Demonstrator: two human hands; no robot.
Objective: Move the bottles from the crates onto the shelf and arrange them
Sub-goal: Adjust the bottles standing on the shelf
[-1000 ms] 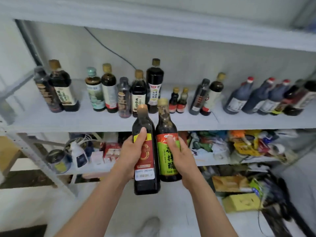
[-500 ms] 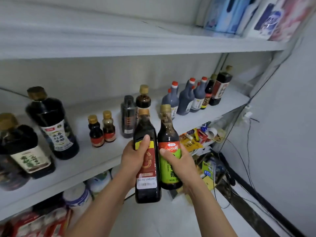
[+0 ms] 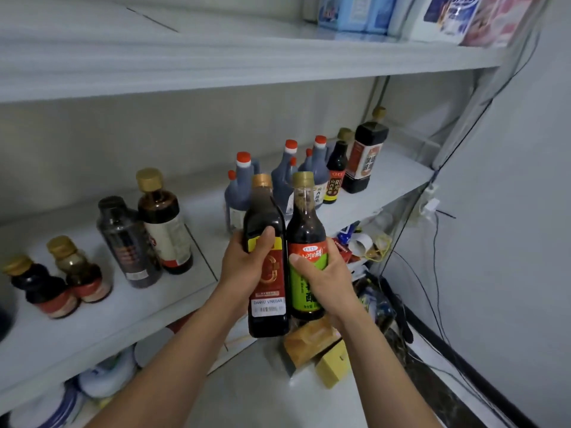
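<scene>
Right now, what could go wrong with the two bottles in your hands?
1. The red-label bottle in the left hand and the green-label bottle in the right hand touch, each held one-handed off the shelf; one might slip or clink.
2. Setting them down could bump the red-capped jugs just behind.

Bare shelf strip [image 3: 210, 208] between gold-capped bottle [image 3: 162, 223] and red-capped jugs [image 3: 282, 179]; right end beyond square bottle [image 3: 366, 156] seemingly bare

Standing upright along the white middle shelf [image 3: 123, 322], left to right: two small gold-capped bottles [image 3: 82, 273] side by side, a dark bottle [image 3: 128, 245] just beside a white-labelled bottle [image 3: 165, 227], a cluster of red-capped jugs [image 3: 239, 193], then two dark gold-capped bottles [image 3: 366, 156] near the right end.
</scene>
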